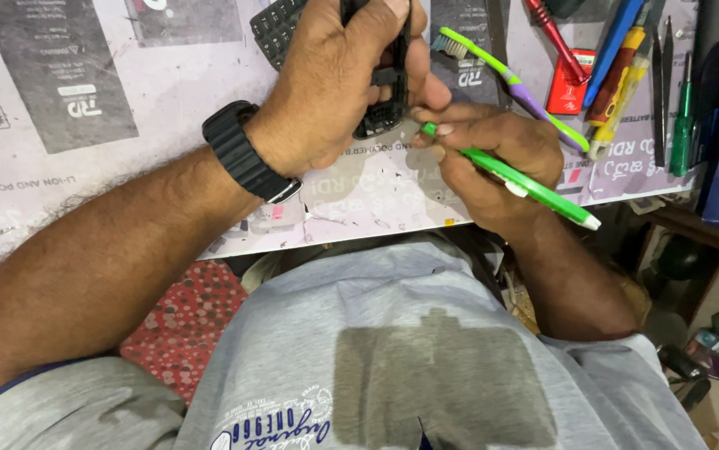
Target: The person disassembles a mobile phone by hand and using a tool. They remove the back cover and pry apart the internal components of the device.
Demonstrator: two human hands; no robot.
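My left hand [339, 79] grips a small black phone body [384, 100] upright over the worktable [168, 108]; a black watch sits on that wrist. My right hand [493, 162] holds a green pen-shaped tool [534, 187], its tip touching the lower edge of the phone body. A black keypad piece [274, 25] lies on the table just behind my left hand, partly hidden by it.
A green and purple toothbrush [509, 79] lies behind my right hand. Screwdrivers, tweezers and a red box [568, 83] crowd the table's right end. The table's front edge runs just in front of my belly. A red patterned cushion [184, 317] is below left.
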